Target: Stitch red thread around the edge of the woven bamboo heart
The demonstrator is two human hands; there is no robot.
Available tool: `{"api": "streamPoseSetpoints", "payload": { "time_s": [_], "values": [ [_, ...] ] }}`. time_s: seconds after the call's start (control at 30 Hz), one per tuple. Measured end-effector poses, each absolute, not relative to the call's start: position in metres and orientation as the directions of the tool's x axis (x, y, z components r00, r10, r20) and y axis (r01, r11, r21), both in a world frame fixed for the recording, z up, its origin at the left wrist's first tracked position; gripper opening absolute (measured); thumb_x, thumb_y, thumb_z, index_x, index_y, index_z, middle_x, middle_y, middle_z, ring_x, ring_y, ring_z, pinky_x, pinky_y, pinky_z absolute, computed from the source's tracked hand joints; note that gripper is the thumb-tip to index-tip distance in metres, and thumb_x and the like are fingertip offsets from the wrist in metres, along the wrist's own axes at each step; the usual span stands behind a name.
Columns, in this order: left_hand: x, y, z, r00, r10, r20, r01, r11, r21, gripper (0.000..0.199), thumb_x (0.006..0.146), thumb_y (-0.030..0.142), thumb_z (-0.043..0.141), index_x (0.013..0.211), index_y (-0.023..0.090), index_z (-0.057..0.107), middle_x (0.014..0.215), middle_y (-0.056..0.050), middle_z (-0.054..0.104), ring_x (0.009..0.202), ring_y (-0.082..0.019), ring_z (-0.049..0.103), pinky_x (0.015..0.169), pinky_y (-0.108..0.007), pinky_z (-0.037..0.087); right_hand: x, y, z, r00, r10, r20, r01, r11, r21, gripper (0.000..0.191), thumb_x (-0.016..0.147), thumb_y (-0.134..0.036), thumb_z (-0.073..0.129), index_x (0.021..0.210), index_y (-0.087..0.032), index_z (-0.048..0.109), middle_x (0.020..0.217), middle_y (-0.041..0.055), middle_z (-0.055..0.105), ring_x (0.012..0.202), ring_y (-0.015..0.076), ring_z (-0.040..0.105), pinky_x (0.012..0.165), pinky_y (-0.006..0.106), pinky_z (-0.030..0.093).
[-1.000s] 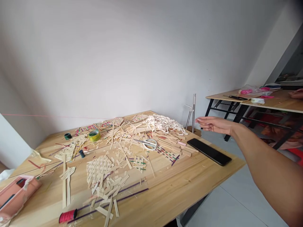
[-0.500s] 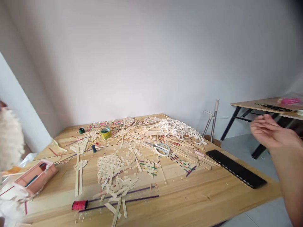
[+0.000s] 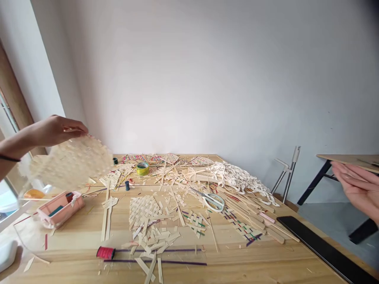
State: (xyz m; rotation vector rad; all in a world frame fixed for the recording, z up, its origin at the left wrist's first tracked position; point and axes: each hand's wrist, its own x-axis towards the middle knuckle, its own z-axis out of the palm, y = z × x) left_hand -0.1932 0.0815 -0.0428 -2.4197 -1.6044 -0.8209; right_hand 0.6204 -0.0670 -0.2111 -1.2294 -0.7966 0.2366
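Head view: our left hand pinches the top edge of a blurred woven mat, held in the air above the pink box at the table's left end; our right hand hangs open and empty beyond the right edge

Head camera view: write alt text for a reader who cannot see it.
A person's left hand holds up a pale woven mat, blurred, above the left side of a wooden table strewn with bamboo strips, while the right hand hangs open and empty off the table's right edge. Scissors, a red thread spool and a pink box lie among the scraps.
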Motion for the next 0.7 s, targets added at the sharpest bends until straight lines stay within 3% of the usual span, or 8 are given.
{"api": "streamPoseSetpoints", "payload": {
  "time_s": [0.07,0.13,0.3,0.4,0.53,0.7],
  "values": [
    [-0.162,0.070,-0.046,0.314,0.791,0.525,0.817,-0.507,0.275,0.029,0.085,0.038,0.079,0.097,0.012,0.078,0.090,0.004,0.082,0.082,-0.009,0.069,0.080,-0.013,0.050,0.583,-0.057,-0.188,0.695,0.610,0.382,0.145,0.401,-0.905,0.062,0.084,-0.006,0.058,0.142,-0.028,0.061,0.159,0.0227,0.045,0.145,0.0202,0.050,0.125,0.037,0.036],
    [-0.129,0.062,-0.051,0.349,0.756,0.554,0.737,-0.586,0.336,0.040,0.084,0.051,0.076,0.098,0.013,0.077,0.093,-0.002,0.082,0.086,-0.015,0.070,0.083,-0.023,0.054,0.545,-0.042,-0.165,0.626,0.675,0.392,0.134,0.402,-0.906,0.063,0.081,-0.003,0.061,0.140,-0.025,0.059,0.151,0.0227,0.055,0.141,0.0207,0.055,0.126,0.034,0.036],
    [-0.047,0.054,-0.085,0.449,0.696,0.560,0.542,-0.710,0.448,0.035,0.091,0.050,0.068,0.098,0.016,0.076,0.098,-0.007,0.080,0.089,-0.020,0.071,0.081,-0.032,0.053,0.466,0.012,-0.127,0.257,0.872,0.418,0.235,0.363,-0.902,0.057,0.072,-0.019,0.084,0.125,-0.023,0.063,0.131,0.0148,0.070,0.128,0.0286,0.067,0.122,0.045,0.042],
    [-0.002,0.048,-0.111,0.490,0.657,0.573,0.457,-0.754,0.473,0.032,0.093,0.049,0.066,0.091,0.018,0.077,0.094,-0.006,0.079,0.083,-0.020,0.070,0.075,-0.032,0.051,0.429,0.044,-0.119,0.100,0.910,0.403,0.371,0.342,-0.863,0.047,0.064,-0.034,0.094,0.101,-0.019,0.070,0.112,0.0147,0.078,0.122,0.0327,0.069,0.121,0.048,0.041],
    [0.034,0.036,-0.136,0.533,0.621,0.576,0.371,-0.782,0.501,0.028,0.096,0.045,0.063,0.092,0.021,0.076,0.092,-0.004,0.078,0.082,-0.019,0.068,0.077,-0.032,0.049,0.396,0.070,-0.104,0.036,0.919,0.392,0.445,0.336,-0.830,0.045,0.057,-0.042,0.097,0.086,-0.019,0.072,0.099,0.0121,0.080,0.113,0.0325,0.073,0.117,0.047,0.043],
    [0.028,0.027,-0.147,0.450,0.648,0.615,0.333,-0.761,0.557,0.028,0.097,0.045,0.061,0.090,0.021,0.073,0.088,-0.003,0.075,0.081,-0.020,0.065,0.075,-0.031,0.047,0.405,0.064,-0.064,0.123,0.864,0.488,0.586,0.334,-0.739,0.034,0.069,-0.028,0.094,0.096,-0.016,0.076,0.105,0.0128,0.080,0.110,0.0302,0.074,0.112,0.045,0.047]
  ]
}}
